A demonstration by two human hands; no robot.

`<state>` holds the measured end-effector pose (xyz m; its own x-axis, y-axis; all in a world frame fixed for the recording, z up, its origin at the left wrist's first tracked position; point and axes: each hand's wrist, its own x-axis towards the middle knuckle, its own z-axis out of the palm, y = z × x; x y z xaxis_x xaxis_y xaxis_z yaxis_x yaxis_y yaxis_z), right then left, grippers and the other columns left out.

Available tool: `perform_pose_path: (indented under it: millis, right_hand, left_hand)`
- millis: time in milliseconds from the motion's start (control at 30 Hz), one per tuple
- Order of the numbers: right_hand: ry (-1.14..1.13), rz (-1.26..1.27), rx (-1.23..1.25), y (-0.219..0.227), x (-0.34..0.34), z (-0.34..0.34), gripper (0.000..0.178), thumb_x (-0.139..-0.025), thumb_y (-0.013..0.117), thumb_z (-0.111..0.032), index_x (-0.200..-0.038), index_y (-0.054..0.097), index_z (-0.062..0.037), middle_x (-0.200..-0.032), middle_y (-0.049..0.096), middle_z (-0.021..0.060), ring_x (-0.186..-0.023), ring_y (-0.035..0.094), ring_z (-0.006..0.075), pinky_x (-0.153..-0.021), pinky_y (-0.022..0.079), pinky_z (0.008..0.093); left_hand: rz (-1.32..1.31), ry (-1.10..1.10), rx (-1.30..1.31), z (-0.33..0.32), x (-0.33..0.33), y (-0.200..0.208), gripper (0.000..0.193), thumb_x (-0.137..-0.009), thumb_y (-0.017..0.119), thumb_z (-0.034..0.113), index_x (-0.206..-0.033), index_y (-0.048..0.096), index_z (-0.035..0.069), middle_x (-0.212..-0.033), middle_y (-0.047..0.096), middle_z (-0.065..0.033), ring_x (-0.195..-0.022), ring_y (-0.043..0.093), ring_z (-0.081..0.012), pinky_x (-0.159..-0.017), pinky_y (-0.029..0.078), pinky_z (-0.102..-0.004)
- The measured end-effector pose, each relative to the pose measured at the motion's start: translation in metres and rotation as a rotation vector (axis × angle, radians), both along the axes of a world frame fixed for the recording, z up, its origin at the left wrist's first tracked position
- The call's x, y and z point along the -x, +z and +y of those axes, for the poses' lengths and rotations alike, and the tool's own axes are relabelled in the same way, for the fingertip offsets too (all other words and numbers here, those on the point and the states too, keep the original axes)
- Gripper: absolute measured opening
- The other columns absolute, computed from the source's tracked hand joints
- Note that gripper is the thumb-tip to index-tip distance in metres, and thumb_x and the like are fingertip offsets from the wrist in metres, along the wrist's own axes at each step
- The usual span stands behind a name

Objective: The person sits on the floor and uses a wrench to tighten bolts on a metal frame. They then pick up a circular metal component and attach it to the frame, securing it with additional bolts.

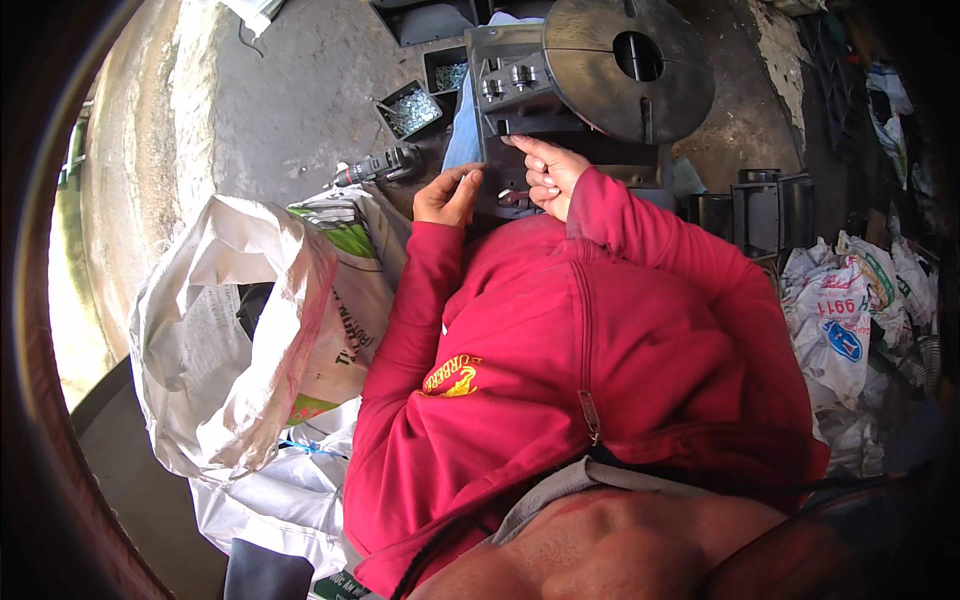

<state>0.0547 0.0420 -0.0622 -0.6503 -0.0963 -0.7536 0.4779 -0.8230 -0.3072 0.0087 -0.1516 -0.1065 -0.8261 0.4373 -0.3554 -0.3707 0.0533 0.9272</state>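
My left hand (449, 197) is closed in a pinch at the near left edge of a dark metal plate (512, 48). Whatever lies between its fingertips is too small to make out. My right hand (556, 172) is at the plate's near side, index finger reaching to a small dark spot and the other fingers curled. I cannot make out what, if anything, it grips. Beyond the hands, a large round dark metal disc (590, 75) with a central hole and slots overlaps the plate. Shiny bolt-like fittings (522, 77) stand on the plate left of the disc.
Left of the plate are a black bin of small metal fasteners (411, 111), a second such bin (450, 77) and a power drill (377, 167). A large open white sack (225, 340) stands at my left. Black metal housings (772, 212) and crumpled plastic bags (840, 320) lie to the right.
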Motion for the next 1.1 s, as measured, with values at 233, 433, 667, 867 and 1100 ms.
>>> perform_pose_path:
  millis: [233,433,667,867,1100]
  right_hand:
    - [-0.031,0.052,0.038,-0.001,0.0,0.0,0.014,-0.092,0.069,-0.022,-0.095,0.059,-0.0125,-0.06,0.042,-0.0088,-0.044,0.03,0.0013,-0.038,0.023,0.019]
    - [0.035,0.147,0.068,0.005,0.001,0.004,0.029,-0.093,0.067,-0.017,-0.071,0.047,-0.0163,-0.055,0.04,-0.0088,-0.042,0.03,0.0017,-0.038,0.022,0.0192]
    - [-0.01,0.184,0.066,0.001,-0.001,0.004,0.033,-0.091,0.071,-0.033,-0.076,0.047,-0.0167,-0.055,0.037,-0.0088,-0.043,0.029,0.0015,-0.04,0.021,0.0195]
    - [-0.015,0.187,0.057,-0.004,-0.002,0.004,0.03,-0.087,0.077,-0.033,-0.088,0.053,-0.0156,-0.057,0.039,-0.0089,-0.043,0.03,0.0008,-0.04,0.022,0.019]
    - [0.003,0.191,-0.057,-0.002,0.0,0.0,0.031,-0.088,0.075,-0.036,-0.083,0.051,-0.0172,-0.055,0.039,-0.0098,-0.041,0.029,0.0005,-0.04,0.023,0.018]
  left_hand:
    - [-0.072,0.047,-0.01,0.003,-0.002,-0.004,0.018,-0.095,0.068,0.016,-0.107,0.072,0.004,-0.063,0.053,0.0073,-0.049,0.039,-0.0007,-0.044,0.027,-0.0191]
    - [-0.06,0.013,-0.018,0.0,-0.001,-0.013,0.022,-0.095,0.067,0.022,-0.109,0.073,0.006,-0.064,0.053,0.0069,-0.05,0.042,-0.0017,-0.045,0.032,-0.02]
    - [-0.002,-0.059,0.076,-0.006,-0.003,0.007,0.026,-0.095,0.063,0.014,-0.119,0.068,0.005,-0.078,0.066,0.0011,-0.058,0.055,-0.0048,-0.05,0.044,-0.0213]
    - [0.133,-0.134,0.28,-0.013,0.002,0.036,0.03,-0.094,0.062,0.009,-0.124,0.065,0.007,-0.092,0.073,-0.0037,-0.071,0.068,-0.0094,-0.055,0.052,-0.0246]
    - [0.2,-0.14,0.407,-0.013,0.019,0.057,0.022,-0.095,0.063,0.01,-0.116,0.064,0.005,-0.093,0.073,-0.0034,-0.075,0.07,-0.0102,-0.055,0.052,-0.0235]
